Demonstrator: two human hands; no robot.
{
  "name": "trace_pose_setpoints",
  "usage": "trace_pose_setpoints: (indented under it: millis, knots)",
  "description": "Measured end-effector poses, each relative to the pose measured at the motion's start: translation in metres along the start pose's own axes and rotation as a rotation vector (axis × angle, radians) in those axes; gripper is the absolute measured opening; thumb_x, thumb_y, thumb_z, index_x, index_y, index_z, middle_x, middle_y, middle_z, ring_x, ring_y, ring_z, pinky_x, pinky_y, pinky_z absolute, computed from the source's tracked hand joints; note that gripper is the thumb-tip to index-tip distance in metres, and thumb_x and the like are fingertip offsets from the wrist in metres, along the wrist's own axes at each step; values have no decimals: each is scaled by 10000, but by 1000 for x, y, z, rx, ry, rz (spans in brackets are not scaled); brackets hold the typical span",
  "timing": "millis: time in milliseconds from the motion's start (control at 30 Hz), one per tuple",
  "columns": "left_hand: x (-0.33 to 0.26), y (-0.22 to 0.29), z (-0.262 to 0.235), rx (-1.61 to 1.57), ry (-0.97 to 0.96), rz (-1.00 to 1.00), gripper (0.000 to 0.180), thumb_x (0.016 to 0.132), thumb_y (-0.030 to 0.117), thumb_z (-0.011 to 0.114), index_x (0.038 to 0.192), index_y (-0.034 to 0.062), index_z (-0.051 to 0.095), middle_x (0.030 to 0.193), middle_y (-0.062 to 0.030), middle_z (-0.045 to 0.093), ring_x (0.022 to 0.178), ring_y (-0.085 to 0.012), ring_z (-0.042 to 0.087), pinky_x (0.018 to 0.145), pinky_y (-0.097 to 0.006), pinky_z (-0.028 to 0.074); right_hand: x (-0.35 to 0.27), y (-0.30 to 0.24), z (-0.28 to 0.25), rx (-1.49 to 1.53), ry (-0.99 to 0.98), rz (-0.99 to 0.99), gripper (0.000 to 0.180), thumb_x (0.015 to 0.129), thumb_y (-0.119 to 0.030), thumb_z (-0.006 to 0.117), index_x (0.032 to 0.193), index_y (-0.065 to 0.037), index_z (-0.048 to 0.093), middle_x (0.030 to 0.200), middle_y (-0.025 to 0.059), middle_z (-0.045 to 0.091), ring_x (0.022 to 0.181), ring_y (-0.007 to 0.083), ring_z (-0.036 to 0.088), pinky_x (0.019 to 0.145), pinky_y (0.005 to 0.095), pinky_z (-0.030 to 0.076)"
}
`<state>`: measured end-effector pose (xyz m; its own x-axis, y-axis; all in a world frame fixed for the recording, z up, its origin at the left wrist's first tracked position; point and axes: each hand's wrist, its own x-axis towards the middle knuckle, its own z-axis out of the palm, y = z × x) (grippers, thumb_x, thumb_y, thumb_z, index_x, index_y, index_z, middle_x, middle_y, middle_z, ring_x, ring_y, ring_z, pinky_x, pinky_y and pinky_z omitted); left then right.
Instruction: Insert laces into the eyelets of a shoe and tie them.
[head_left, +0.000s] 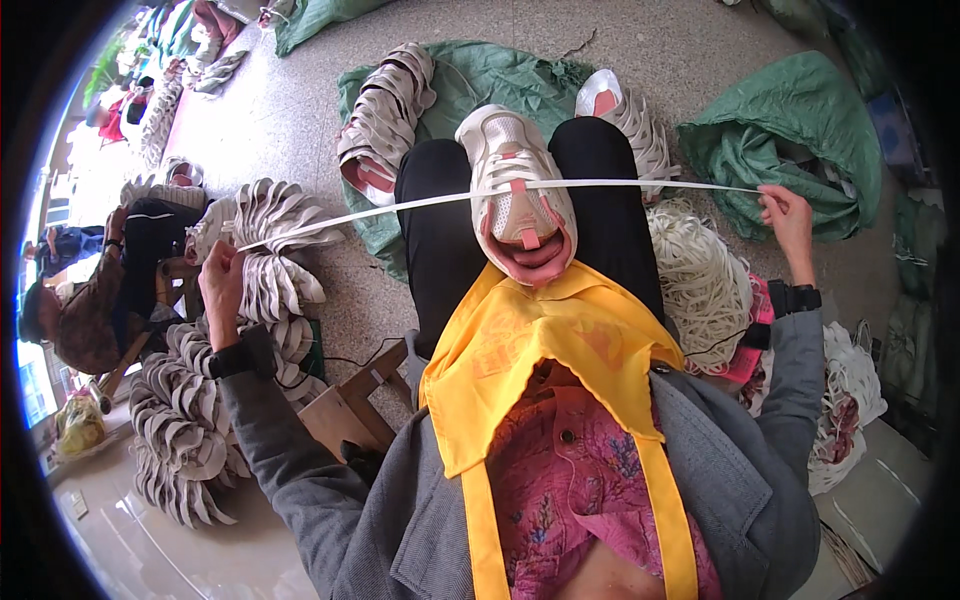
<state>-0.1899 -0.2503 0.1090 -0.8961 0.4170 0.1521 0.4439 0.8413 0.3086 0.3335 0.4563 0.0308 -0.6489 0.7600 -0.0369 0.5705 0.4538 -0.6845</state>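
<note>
A pale grey and pink shoe upper (518,190) rests on my lap between my knees, opening toward me. A white flat shoelace (400,205) runs through its eyelets and stretches taut out to both sides. My left hand (222,282) grips the lace's left end, raised out wide over a pile of uppers. My right hand (785,215) pinches the right end, held out near a green sack. A yellow apron (545,350) covers my front.
Stacks of shoe uppers (185,400) lie at my left and ahead (385,110) on green sacking. A heap of white laces (695,275) lies right of my leg. A green sack (790,140) sits far right. Another person (85,300) sits at far left.
</note>
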Motion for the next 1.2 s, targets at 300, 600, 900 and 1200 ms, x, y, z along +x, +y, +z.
trace_pose_setpoints:
  millis: [300,600,900,1200]
  knots:
    - [4,-14,-17,49,-48,-35,176,917,154,706,890,13,604,658,-87,602,591,-158,551,589,-347,451,7,-9,-3,-173,20,44,147,941,-96,666,1015,14,730,778,66,722,570,101,636,530,258,513]
    - [53,70,-6,44,-154,279,118,906,107,660,906,-4,620,717,-146,634,626,-206,568,621,-366,467,31,-87,45,-154,-513,43,168,924,-100,656,814,25,676,686,48,680,548,103,645,497,266,521]
    - [81,116,-7,-45,123,254,149,938,191,651,928,47,689,764,-108,684,667,-185,634,643,-368,505,74,-143,25,723,-195,-130,247,1019,-165,634,1160,28,695,993,55,714,832,89,673,750,229,556]
    - [-46,236,93,-854,-871,117,126,917,35,675,840,11,579,754,3,630,710,-64,614,631,-230,489,-28,-209,138,561,-738,-48,228,992,-132,647,1128,42,705,943,67,722,741,76,655,677,229,569]
